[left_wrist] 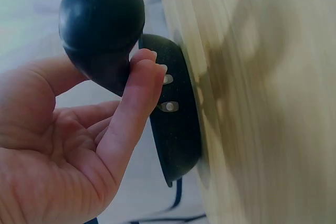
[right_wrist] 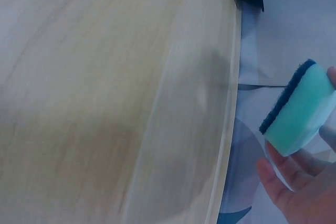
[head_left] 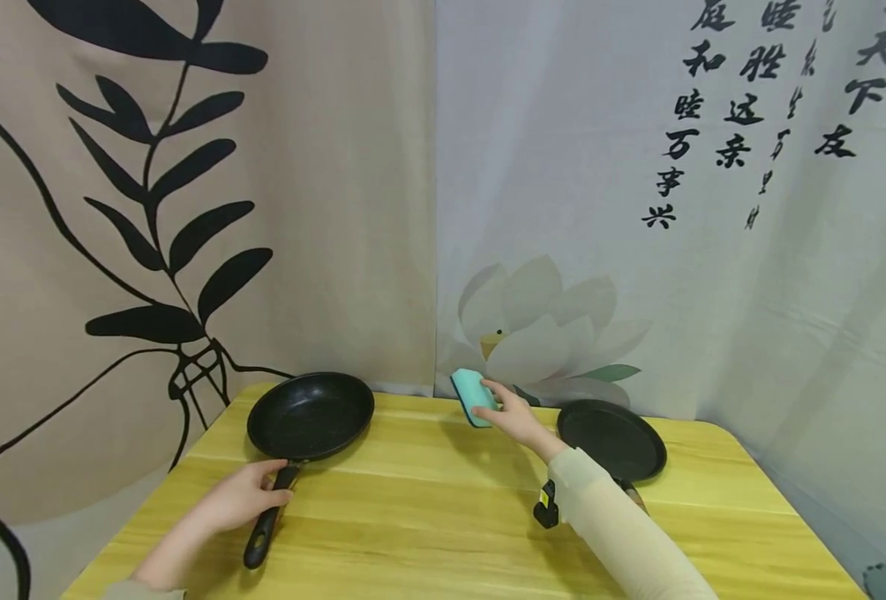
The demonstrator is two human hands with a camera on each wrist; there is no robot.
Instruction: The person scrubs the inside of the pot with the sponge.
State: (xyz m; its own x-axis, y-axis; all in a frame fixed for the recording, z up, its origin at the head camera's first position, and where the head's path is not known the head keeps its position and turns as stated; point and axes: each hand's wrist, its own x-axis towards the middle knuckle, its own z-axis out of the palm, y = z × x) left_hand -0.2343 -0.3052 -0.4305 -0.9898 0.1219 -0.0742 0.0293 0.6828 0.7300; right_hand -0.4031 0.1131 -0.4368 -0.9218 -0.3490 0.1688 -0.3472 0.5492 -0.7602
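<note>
A black frying pan (head_left: 311, 417) stands at the left back of the table, its handle (head_left: 264, 525) toward me. My left hand (head_left: 243, 498) grips that handle near the pan; in the left wrist view the fingers (left_wrist: 128, 114) close round it, with the rivets on the pan's wall just beyond. Above the table's far edge, my right hand (head_left: 516, 417) pinches a turquoise sponge (head_left: 475, 397) by its edges. The right wrist view shows the sponge's dark scouring side (right_wrist: 286, 98) facing the table, clear of the surface.
A flat black pan (head_left: 613, 439) lies at the right back, its handle partly behind my right sleeve (head_left: 623, 525). A small black object with a yellow patch (head_left: 546, 505) shows beside that sleeve. Printed curtains (head_left: 352, 208) hang behind the wooden table (head_left: 405, 517).
</note>
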